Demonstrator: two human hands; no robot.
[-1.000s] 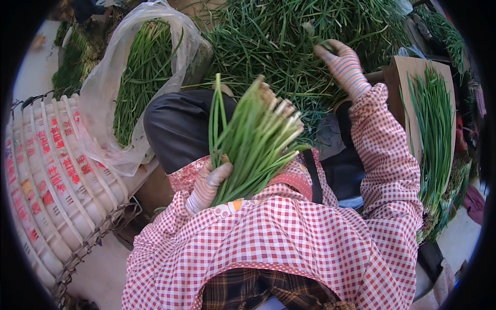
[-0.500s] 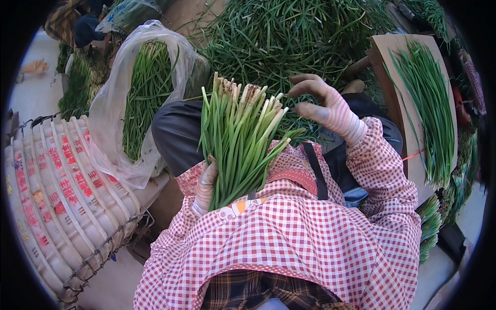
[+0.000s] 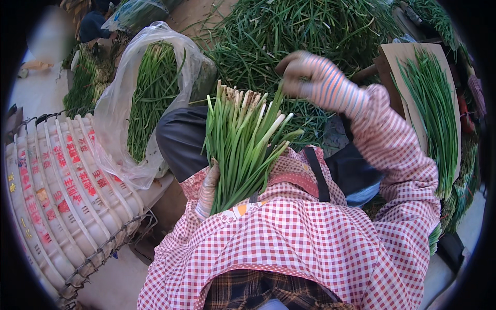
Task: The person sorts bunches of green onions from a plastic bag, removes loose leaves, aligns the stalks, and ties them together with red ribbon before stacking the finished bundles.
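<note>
A thick bunch of green chives [image 3: 240, 150] stands upright against my lap, with its pale, soil-stained root ends at the top. My left hand [image 3: 209, 188], in a striped glove, is closed around the lower left side of this bunch; the leaves hide part of its fingers. Above the bunch's upper right is my right hand [image 3: 312, 77], in a striped glove with dirty fingertips. Its fingers are bent and smeared by motion beside a green stalk, and whether they grip it does not show.
A big heap of loose chives [image 3: 299, 36] lies ahead. Cut chives fill an open clear plastic bag [image 3: 111, 113] at left, beside a white ribbed crate [image 3: 72, 191]. Another chive bundle [image 3: 431, 113] rests on a board [image 3: 395, 57] at right. A person [image 3: 93, 26] is at far left.
My right hand has swung up and turned so its back shows, with the fingers now curled toward the bunch. The left hand keeps its hold on the chives. The view has shifted slightly.
</note>
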